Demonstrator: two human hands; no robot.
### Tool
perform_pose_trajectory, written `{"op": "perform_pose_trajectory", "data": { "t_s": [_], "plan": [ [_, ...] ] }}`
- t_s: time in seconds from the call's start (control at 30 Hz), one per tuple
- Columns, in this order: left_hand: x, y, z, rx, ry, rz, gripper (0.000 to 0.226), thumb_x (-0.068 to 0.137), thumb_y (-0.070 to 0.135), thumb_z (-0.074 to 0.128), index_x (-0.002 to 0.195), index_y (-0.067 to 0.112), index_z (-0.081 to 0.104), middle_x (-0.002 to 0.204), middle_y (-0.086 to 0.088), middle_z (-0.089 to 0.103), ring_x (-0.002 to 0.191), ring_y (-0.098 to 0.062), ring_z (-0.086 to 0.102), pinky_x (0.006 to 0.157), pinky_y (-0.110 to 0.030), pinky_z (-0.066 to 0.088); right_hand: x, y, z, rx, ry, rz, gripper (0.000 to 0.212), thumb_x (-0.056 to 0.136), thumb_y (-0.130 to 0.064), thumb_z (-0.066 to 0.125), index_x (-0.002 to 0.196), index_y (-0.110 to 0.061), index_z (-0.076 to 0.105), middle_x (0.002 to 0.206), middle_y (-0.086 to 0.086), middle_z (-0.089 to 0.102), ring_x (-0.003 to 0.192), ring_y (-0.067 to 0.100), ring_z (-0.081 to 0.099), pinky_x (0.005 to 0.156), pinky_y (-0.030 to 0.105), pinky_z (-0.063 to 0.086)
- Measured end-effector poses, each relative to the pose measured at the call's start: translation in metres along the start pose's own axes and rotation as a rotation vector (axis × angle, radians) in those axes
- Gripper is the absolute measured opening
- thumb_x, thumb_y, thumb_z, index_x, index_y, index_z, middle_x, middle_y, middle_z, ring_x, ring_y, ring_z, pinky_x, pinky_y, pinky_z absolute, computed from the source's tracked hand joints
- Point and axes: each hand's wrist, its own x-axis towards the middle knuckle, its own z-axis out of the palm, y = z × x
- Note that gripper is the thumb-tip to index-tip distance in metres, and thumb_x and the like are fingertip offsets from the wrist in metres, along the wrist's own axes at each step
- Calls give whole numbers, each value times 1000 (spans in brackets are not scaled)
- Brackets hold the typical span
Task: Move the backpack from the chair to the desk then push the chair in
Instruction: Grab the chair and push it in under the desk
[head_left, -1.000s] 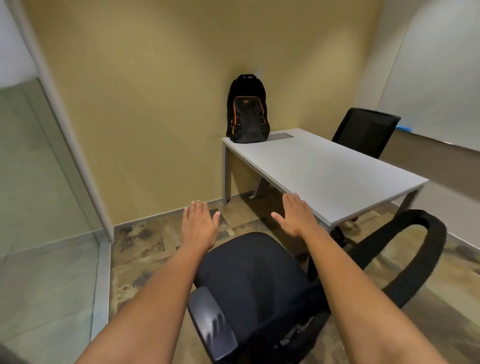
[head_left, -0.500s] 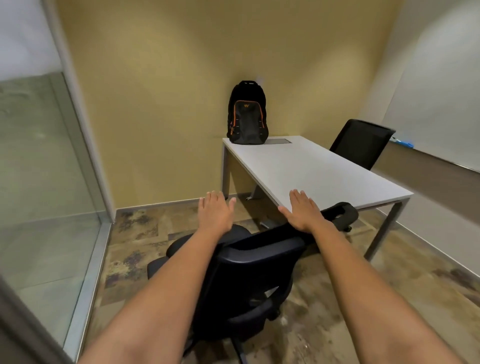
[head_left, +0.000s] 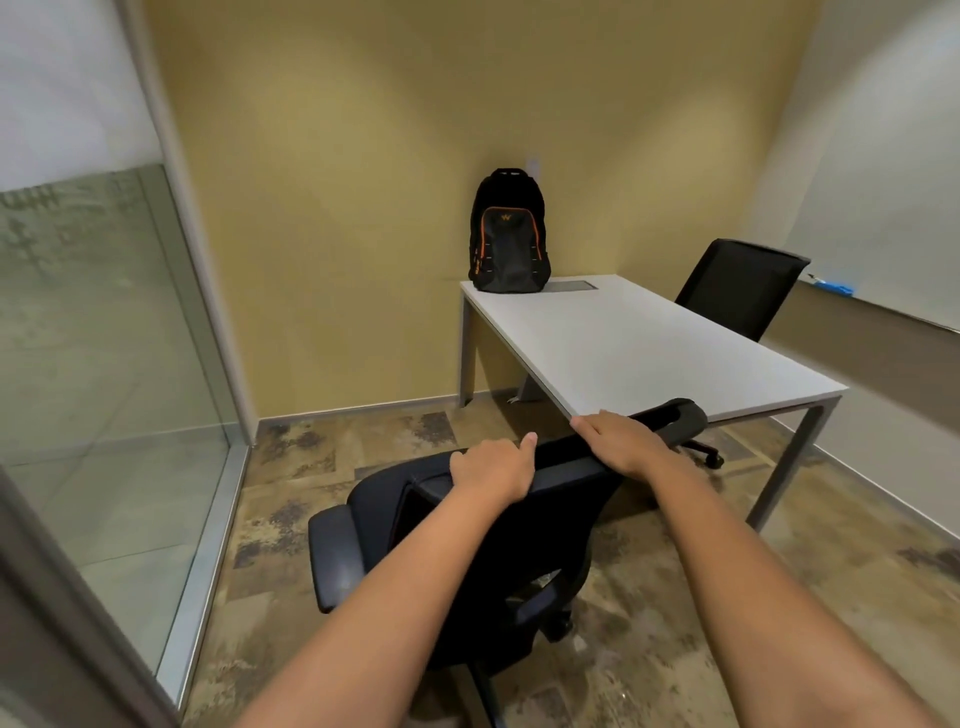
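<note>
The desk (head_left: 649, 343) already carries your backpack (head_left: 509, 234), upright at its far corner against the wall, so only the push remains. Your chair (head_left: 467, 530) stands just short of the desk edge, its back facing you. Both hands curl closed over its top rail, left hand (head_left: 493, 467) beside right hand (head_left: 621, 441), placed for shoving forward.

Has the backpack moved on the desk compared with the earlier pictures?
No. The backpack stands upright at the desk's far left corner against the wall, as before.
</note>
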Motion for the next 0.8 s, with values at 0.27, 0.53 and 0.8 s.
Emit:
{"op": "perform_pose_trajectory", "data": {
  "t_s": [0.27,0.53,0.8],
  "plan": [
    [-7,-9,11,15,318,78,61,99,48,25,97,6,69,98,-14,70,92,-33,64,82,-40,43,-1,-3,6,18,71,-12,56,101,-42,17,112,-21,68,121,5,66,110,23,58,91,36,42],
    [9,-53,-13,-30,314,42,47,95,40,33,102,12,70,100,-12,69,90,-30,63,73,-35,44,-5,-17,0,103,-61,-153,50,103,-35,17,127,-23,59,137,0,56,122,20,51,97,32,36],
    [10,-115,-38,64,264,-104,50,99,40,29,112,9,66,117,-17,64,108,-33,59,86,-38,43,-22,-23,5,99,-35,-40,52,103,-38,19,119,-15,63,126,10,63,113,24,57,87,30,37]
  ]
}}
